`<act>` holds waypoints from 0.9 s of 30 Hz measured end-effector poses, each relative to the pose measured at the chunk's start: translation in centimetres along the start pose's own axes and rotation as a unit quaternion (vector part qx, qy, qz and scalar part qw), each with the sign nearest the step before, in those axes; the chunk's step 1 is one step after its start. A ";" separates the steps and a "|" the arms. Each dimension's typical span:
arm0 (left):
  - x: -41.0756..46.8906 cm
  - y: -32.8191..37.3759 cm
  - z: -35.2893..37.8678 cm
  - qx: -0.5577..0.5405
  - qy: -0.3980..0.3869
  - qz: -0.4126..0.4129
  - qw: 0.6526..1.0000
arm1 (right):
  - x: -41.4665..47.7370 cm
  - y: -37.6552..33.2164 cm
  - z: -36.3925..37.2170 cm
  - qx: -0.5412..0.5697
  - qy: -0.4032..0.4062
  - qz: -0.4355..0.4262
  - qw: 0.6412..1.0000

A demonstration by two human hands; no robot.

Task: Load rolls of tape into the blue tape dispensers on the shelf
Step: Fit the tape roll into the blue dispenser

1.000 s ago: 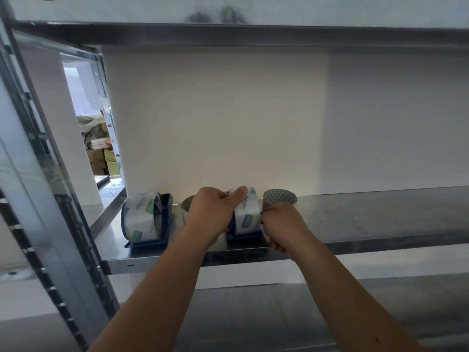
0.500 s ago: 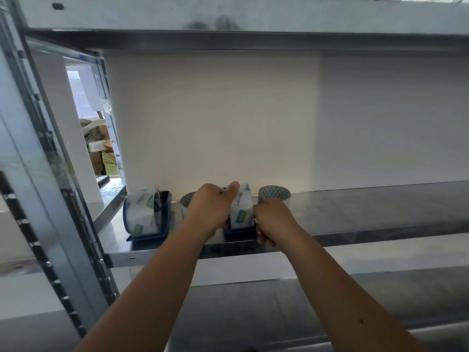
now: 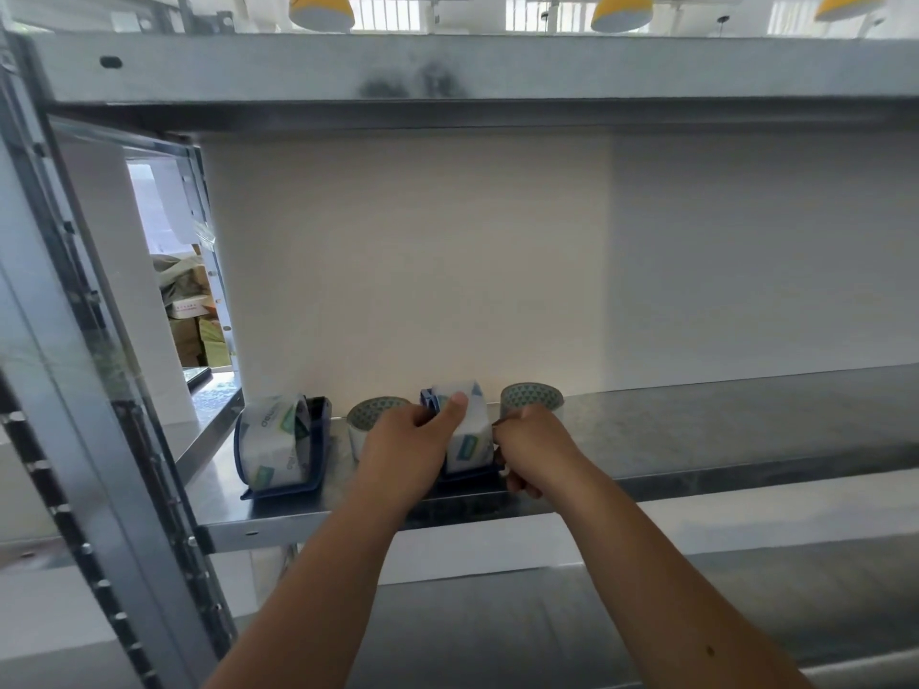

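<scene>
Two blue tape dispensers stand on the metal shelf (image 3: 696, 440). The left dispenser (image 3: 313, 455) holds a clear tape roll (image 3: 273, 445) and nobody touches it. My left hand (image 3: 403, 450) grips the second dispenser (image 3: 428, 401) and the tape roll (image 3: 470, 430) seated in it, thumb pressed on top of the roll. At the dispenser's right front side, my right hand (image 3: 537, 447) is closed; what it pinches is hidden. A loose roll (image 3: 370, 420) stands behind my left hand. Another loose roll (image 3: 532, 397) stands behind my right hand.
An upper shelf (image 3: 447, 72) runs overhead and a lower shelf (image 3: 547, 629) lies below my arms. The slotted rack upright (image 3: 99, 464) stands at the left. Cardboard boxes (image 3: 191, 320) show through the gap at the far left. A cream wall (image 3: 422, 266) backs the shelf.
The view has tilted upward, showing more of the upper shelf and the lamps. Both hands stay on the middle dispenser, with my left thumb still on the roll.
</scene>
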State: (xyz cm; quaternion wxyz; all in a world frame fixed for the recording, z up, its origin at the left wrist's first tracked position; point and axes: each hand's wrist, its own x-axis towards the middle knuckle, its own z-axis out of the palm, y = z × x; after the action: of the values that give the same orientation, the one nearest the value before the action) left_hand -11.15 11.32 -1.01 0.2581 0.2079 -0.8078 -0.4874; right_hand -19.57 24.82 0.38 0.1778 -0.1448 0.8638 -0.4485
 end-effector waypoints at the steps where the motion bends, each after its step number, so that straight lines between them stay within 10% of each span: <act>1: 0.0 -0.2 0.1 0.004 0.003 0.009 1.000 | 0.0 0.0 0.0 0.008 0.004 -0.002 1.000; 27: -1.2 1.6 0.0 -0.035 0.022 -0.039 0.998 | -1.0 1.0 -1.1 0.156 -0.017 -0.043 0.987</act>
State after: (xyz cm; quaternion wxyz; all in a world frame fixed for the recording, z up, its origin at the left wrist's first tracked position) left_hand -10.31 12.69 0.14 0.2636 0.2408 -0.7756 -0.5206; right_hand -19.26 26.59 0.34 0.1938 -0.1595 0.7732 -0.5824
